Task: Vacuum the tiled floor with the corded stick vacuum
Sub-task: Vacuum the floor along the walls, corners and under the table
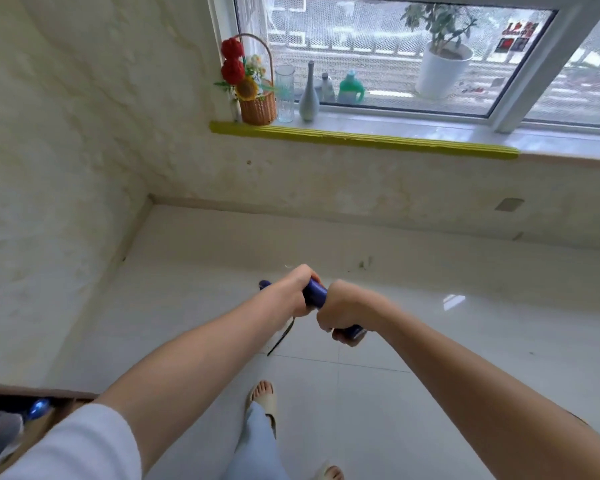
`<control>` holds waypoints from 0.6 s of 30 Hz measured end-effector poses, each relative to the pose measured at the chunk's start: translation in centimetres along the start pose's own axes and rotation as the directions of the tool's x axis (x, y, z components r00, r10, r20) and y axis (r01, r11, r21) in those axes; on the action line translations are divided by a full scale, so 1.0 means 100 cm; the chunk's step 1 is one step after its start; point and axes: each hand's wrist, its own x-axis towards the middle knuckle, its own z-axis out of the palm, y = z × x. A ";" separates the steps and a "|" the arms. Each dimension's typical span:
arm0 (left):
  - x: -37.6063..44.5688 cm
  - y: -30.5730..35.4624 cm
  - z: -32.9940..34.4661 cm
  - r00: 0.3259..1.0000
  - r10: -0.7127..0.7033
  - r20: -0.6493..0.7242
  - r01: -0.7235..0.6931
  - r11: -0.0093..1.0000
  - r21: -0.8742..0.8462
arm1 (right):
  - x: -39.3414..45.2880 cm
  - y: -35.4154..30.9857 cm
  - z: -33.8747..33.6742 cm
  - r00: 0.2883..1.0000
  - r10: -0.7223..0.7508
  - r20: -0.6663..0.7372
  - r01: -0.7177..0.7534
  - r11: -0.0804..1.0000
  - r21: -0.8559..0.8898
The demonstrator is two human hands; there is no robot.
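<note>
Both my hands grip the dark blue handle of the stick vacuum [315,293] out in front of me over the glossy white tiled floor [447,358]. My left hand [297,292] holds the farther part of the handle, and my right hand [343,311] wraps the nearer end. A thin dark cord or strap [282,337] hangs below the hands. The vacuum's tube and floor head are hidden behind my hands and arms.
A room corner lies ahead, with textured cream walls to the left and front. The window sill [361,133] carries a flower basket [253,95], a glass and a vase. A brown piece of furniture [21,403] sits at the lower left. My sandalled feet [262,396] stand below.
</note>
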 end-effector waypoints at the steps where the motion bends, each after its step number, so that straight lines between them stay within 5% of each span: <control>1: -0.001 0.000 0.000 1.000 -0.004 0.012 0.004 1.000 0.001 | -0.002 -0.001 -0.002 1.000 -0.002 0.008 0.001 1.000 0.016; 18: 0.063 0.090 -0.063 0.999 0.048 0.013 -0.047 0.997 -0.065 | 0.082 -0.084 -0.010 0.997 -0.038 -0.071 0.041 0.998 0.043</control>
